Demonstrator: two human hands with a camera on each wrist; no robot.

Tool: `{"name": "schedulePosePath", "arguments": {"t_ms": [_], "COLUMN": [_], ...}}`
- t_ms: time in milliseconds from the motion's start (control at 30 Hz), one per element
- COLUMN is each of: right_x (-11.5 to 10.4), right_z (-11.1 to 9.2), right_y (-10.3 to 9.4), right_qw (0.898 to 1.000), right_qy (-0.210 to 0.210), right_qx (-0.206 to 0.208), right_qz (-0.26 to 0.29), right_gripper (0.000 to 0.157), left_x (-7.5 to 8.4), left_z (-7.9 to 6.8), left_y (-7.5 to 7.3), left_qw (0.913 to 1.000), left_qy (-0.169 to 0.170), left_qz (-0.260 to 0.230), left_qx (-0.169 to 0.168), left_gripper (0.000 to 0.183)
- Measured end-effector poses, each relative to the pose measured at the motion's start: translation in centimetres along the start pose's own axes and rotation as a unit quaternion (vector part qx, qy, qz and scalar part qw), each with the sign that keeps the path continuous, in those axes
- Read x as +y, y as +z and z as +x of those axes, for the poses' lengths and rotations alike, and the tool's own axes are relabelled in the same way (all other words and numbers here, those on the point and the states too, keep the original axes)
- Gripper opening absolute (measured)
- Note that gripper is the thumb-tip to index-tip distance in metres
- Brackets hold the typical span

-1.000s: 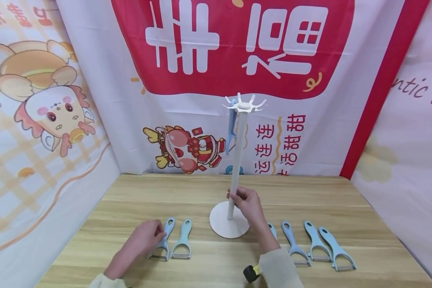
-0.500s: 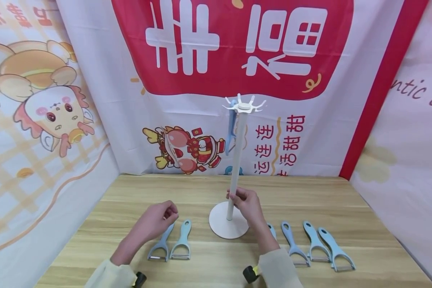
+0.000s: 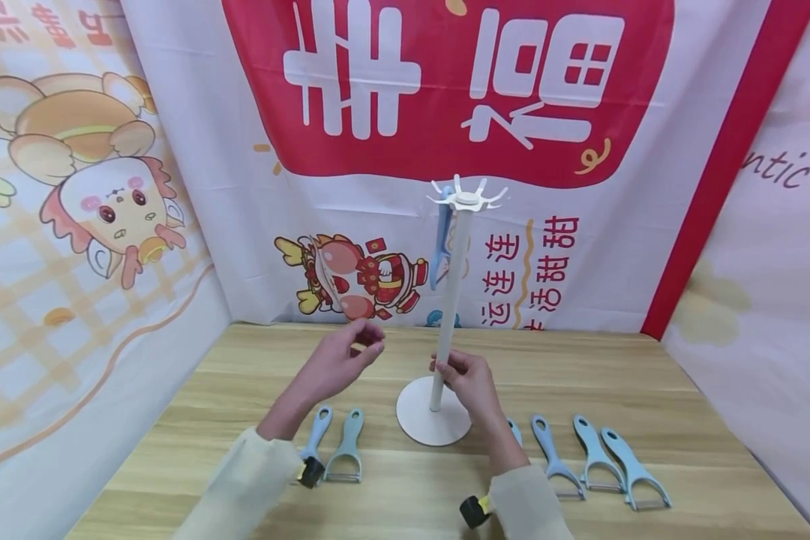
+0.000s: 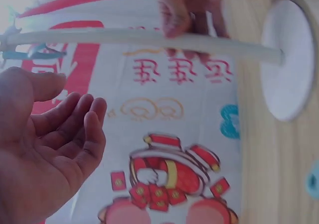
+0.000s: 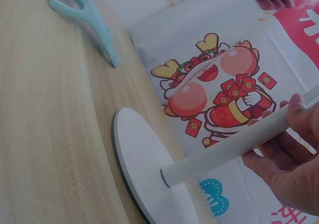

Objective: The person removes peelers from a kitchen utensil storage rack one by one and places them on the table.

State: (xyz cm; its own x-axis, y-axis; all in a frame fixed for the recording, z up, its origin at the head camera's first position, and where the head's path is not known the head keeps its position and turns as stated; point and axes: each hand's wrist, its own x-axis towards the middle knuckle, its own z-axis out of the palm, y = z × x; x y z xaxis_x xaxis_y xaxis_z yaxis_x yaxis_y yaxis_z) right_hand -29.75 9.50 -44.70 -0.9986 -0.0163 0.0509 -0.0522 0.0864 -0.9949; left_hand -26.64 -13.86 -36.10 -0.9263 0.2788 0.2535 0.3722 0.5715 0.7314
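A white stand (image 3: 451,300) with a round base and a ring of hooks on top stands upright on the table. My right hand (image 3: 471,381) grips its pole low down, thumb and fingers around it, as the right wrist view also shows. One blue peeler (image 3: 442,240) hangs from a hook on the left side of the ring. Left of the pole, my left hand (image 3: 340,358) is in the air with loosely bent fingers, holding nothing; its bare palm (image 4: 45,174) shows in the left wrist view. Below that arm lie a blue peeler (image 3: 320,426) and a light green-blue peeler (image 3: 351,442).
Right of the base lie several more peelers, among them a blue one (image 3: 547,442), a light one (image 3: 590,442) and another (image 3: 631,461) at the far right. One is partly hidden by my right forearm. Printed cloth (image 3: 378,202) hangs behind the wooden table (image 3: 263,352).
My left hand has risen from beside the left blue peeler and moved forward and right, toward the pole. That peeler stays on the table. My right hand keeps its hold on the pole.
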Motion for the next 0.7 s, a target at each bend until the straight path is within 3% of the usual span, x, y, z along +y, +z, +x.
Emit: {"name": "schedulePosePath", "arguments": {"t_ms": [233,400,700], "right_x": [0.0,0.1,0.1], "right_z": [0.0,0.2,0.2], "right_y": [0.0,0.0,0.0], "right_qw": [1.0,1.0,1.0], "right_qy": [-0.003,0.0,0.006], "right_qx": [-0.004,-0.004,-0.003], "right_qz": [0.001,0.006,0.005], "right_gripper": [0.022,0.021,0.02], "left_x": [2.6,4.6,7.8], "left_z": [2.3,4.1,7.1], "left_y": [-0.1,-0.5,-0.7], "left_qw": [0.9956,0.9908,0.9809], "left_qy": [0.074,0.1,0.13], "left_qz": [-0.053,-0.085,-0.145], "left_qx": [0.022,0.03,0.002], "left_gripper": [0.027,0.037,0.044]}}
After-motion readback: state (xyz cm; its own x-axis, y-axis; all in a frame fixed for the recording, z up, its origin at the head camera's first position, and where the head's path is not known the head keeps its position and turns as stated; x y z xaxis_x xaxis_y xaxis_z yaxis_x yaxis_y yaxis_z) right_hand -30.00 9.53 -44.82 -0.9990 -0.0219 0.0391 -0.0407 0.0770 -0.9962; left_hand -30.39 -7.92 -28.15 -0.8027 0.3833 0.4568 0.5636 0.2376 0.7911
